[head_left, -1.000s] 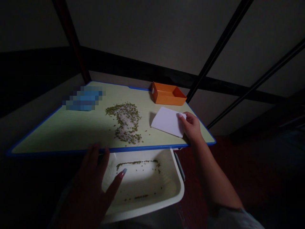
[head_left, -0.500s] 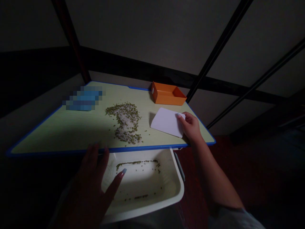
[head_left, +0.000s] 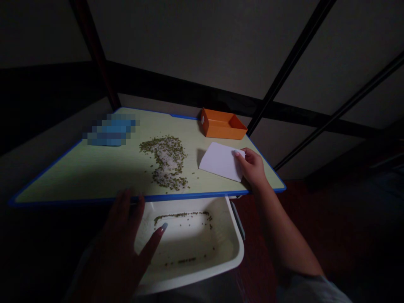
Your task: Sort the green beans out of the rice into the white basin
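Observation:
My right hand [head_left: 253,170] pinches the right end of a flat white scraper [head_left: 221,161], thumb on top, just above the table's right part. To its left, a loose pile of small green beans mixed with white grains [head_left: 168,161] lies on the table [head_left: 94,168]. My left hand [head_left: 126,240] is in shadow with fingers spread, fingertips by the table's front edge. Its thumb reaches over a white plastic basin [head_left: 217,256], which holds scattered green beans [head_left: 181,215] on its bottom. Whether the left palm touches the basin's rim, I cannot tell.
At the table's back right stands an orange open box [head_left: 224,132]. A blurred-out blue object [head_left: 113,132] lies at the back left. Dark panelled doors [head_left: 195,46] rise behind the table, which has a blue raised edge.
The scraper and my right hand have shifted very slightly left. My left hand, the pile and the basin look the same.

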A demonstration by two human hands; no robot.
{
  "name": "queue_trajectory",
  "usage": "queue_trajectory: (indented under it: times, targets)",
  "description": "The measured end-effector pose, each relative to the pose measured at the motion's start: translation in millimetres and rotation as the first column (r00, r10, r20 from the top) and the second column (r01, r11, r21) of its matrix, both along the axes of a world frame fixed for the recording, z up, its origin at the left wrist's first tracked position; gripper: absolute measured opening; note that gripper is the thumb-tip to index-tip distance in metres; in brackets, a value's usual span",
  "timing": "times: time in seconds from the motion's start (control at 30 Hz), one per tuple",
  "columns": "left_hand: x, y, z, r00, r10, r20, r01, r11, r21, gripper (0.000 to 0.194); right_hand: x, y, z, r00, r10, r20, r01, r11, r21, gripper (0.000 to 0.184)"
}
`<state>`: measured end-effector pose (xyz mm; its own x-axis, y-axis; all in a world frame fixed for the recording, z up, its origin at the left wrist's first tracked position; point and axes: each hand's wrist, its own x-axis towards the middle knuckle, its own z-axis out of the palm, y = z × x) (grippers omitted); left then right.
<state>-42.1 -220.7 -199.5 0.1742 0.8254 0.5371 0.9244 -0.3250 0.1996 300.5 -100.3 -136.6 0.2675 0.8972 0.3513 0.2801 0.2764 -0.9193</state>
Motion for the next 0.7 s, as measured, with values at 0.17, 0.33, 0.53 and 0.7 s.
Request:
queue_trajectory:
  times: [0.17,0.33,0.53,0.7]
  targets:
    - [-0.7,-0.5,-0.2,1.0,-0.011,-0.001,0.011,1.0,-0.003,0.069,-0.9,-1.5,1.5,1.0,0.007,-0.006,-0.007,1.0,0.017,0.035]
    - [-0.8,-0.8,-1.6,1.0,0.007,0.011,-0.007,0.999,-0.041,0.069,-1.3,-1.0,0.7,1.0,-0.002,-0.01,0.002,1.0,0.021,0.038]
    - [1.4,-1.2,1.1,0.999,0.026,0.044,-0.022,0.996,-0.082,0.069,0.3,0.2,-1.7,1.0,0.02,0.003,-0.02,1.0,0.025,0.037]
    - [1.4,-2.2,3.0,0.999,0.024,0.032,-0.021,0.997,-0.077,0.069,-1.3,-1.2,0.2,1.0,0.03,0.003,-0.03,0.999,0.019,0.036]
